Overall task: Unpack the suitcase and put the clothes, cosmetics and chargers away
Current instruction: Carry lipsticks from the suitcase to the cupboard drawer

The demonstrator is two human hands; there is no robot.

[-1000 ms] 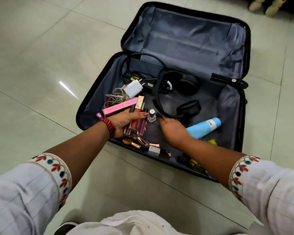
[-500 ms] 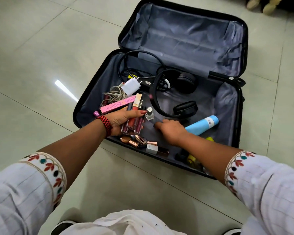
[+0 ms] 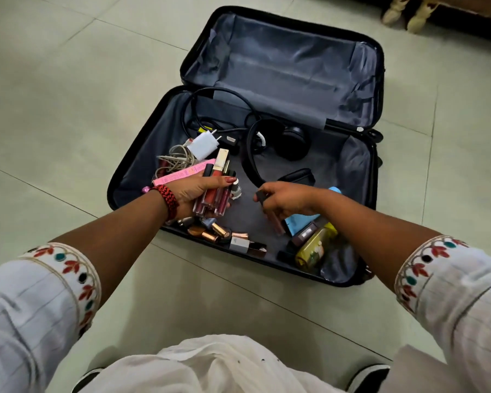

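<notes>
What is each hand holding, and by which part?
Left hand grips a bundle of lip gloss tubes around their middles. Right hand pinches one lip gloss tube near its dark cap.

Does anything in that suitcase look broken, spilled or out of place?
Nothing looks broken or spilled. Lipsticks lie jumbled along the near edge of the suitcase and a pale cable sits tangled beside the white charger, ordinary clutter for unpacking.

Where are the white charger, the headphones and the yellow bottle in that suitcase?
white charger (image 3: 203, 143): head view, on its flat white body.
headphones (image 3: 293, 143): head view, on the far ear cup.
yellow bottle (image 3: 313, 248): head view, on its side.
</notes>
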